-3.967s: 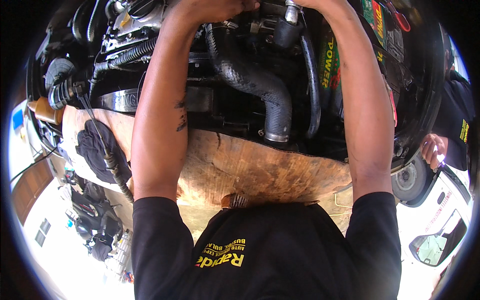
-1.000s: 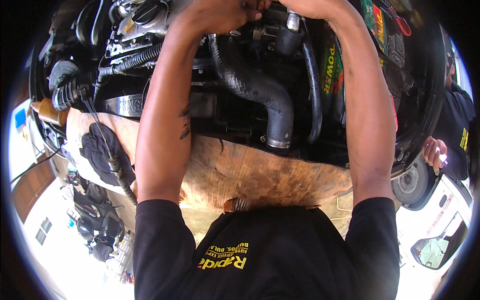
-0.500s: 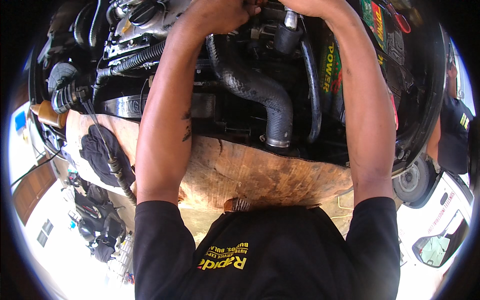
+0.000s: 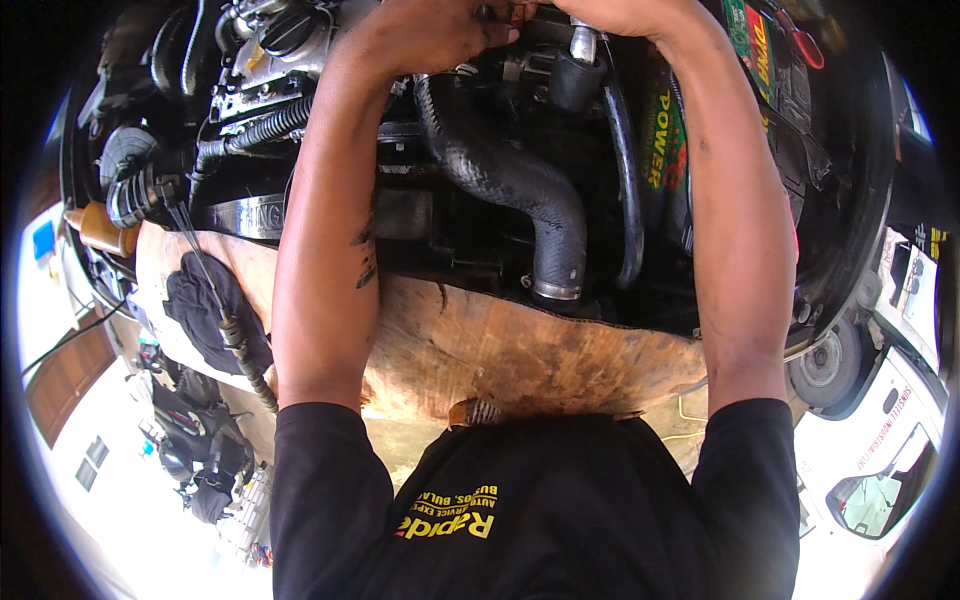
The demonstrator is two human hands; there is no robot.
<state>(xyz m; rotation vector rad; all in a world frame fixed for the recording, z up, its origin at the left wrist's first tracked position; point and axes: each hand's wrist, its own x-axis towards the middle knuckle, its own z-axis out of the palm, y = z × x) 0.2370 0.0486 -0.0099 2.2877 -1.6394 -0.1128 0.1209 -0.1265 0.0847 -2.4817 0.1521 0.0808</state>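
Both my arms reach forward over an open engine bay. My left hand (image 4: 445,36) is at the top edge with its fingers curled together; whatever they close on is too dark and cut off to make out. Just right of it, my right hand (image 4: 610,12) is mostly outside the picture, its fingers hidden. Below the right hand stands a silvery metal fitting (image 4: 583,42) above a black rubber sleeve (image 4: 577,82). A thick black radiator hose (image 4: 510,180) curves down between my forearms to a metal clamp (image 4: 556,291). A thin black hose (image 4: 625,170) runs beside it.
Stained brown cardboard (image 4: 520,350) covers the front edge before me. A green and red battery (image 4: 665,140) sits at the right. At the left are a corrugated intake hose (image 4: 140,198), a dark cloth (image 4: 205,310) and the engine's oil cap (image 4: 287,32). A white vehicle (image 4: 880,470) stands behind.
My left hand has shifted slightly down and right, showing more of its fingers. The right hand stays nearly in place. A person in black at the right edge has moved further out of view.
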